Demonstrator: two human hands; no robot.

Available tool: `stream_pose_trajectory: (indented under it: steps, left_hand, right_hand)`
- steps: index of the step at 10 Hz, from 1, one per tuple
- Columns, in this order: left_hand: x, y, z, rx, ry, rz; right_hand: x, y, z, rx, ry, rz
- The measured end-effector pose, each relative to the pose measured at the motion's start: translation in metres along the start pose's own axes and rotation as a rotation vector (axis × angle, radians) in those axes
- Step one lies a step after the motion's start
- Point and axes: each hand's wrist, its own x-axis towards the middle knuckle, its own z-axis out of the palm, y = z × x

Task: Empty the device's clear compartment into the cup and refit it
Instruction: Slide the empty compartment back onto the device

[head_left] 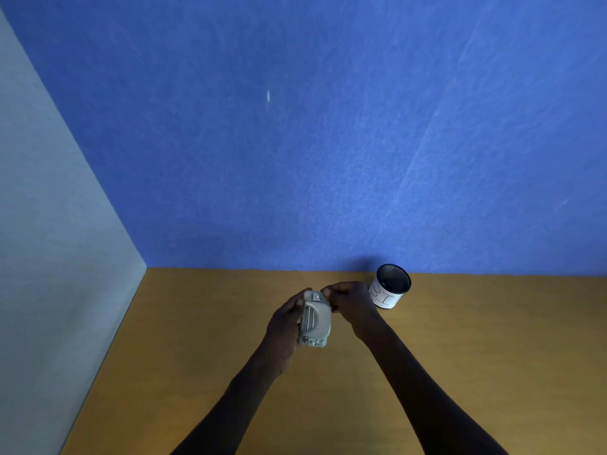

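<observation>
My left hand has its grip clamped round the side of the grey device, held up above the desk — its long body running away from me. My right hand is pinched at the device's far right edge, fingers curled together there; what exactly they're pinching, I can't tell. Just beyond that hand stands the cup, dark inside with a white label, at the desk's back edge against the blue wall.
</observation>
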Motion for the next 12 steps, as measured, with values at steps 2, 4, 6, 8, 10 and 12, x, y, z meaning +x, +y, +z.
stream_pose_trajectory:
  steps: [2, 4, 6, 8, 10, 12]
  left_hand:
    - [0.011, 0.000, -0.003, -0.024, 0.067, -0.011]
    - [0.024, -0.010, -0.006, -0.121, 0.245, -0.046]
    - [0.038, -0.012, -0.019, -0.140, 0.297, -0.047]
    - [0.053, -0.018, -0.025, -0.134, 0.340, -0.077]
    - [0.066, -0.025, -0.045, -0.053, 0.346, -0.079]
    - [0.073, -0.030, -0.058, 0.000, 0.385, -0.037]
  right_hand:
    - [-0.002, 0.008, 0.010, -0.028, 0.012, -0.036]
    - [-0.008, 0.011, 0.019, 0.011, 0.034, -0.021]
    - [-0.019, 0.033, 0.027, -0.083, -0.160, 0.016]
    - [-0.004, 0.046, 0.041, -0.215, -0.058, 0.073]
    - [0.029, 0.055, 0.048, -0.251, 0.027, 0.176]
    - [0.063, 0.061, 0.058, -0.349, 0.054, 0.222]
